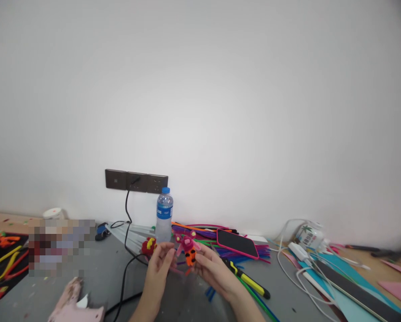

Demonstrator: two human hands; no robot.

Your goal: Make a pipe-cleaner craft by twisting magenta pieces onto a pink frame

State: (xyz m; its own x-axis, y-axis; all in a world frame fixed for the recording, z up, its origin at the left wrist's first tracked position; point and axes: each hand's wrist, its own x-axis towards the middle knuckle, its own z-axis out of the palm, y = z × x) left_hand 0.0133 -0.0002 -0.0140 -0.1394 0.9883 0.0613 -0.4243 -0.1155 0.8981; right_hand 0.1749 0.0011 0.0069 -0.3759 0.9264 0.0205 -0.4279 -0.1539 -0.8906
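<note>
Between my two hands is a small pipe-cleaner figure (pixel 188 251) with a pink head, round ears and an orange body with black spots. My left hand (pixel 159 267) pinches its left side between thumb and fingers. On the other side, my right hand (pixel 214 268) grips the orange body with its fingertips. Just behind my left hand lies a red and yellow fuzzy piece (pixel 149 245). A water bottle (pixel 164 213) with a blue cap stands beyond the figure. Loose pipe cleaners (pixel 200 229) in many colours lie behind and to the right, with a pink-edged phone (pixel 238 244) on them.
A yellow and black utility knife (pixel 252 282) lies right of my right hand. A pink glue gun (pixel 73 309) is at front left; a black cable (pixel 124 268) runs from the wall socket (pixel 136 181). At right are white cables (pixel 299 273), a jar (pixel 309 237) and coloured paper (pixel 351 297).
</note>
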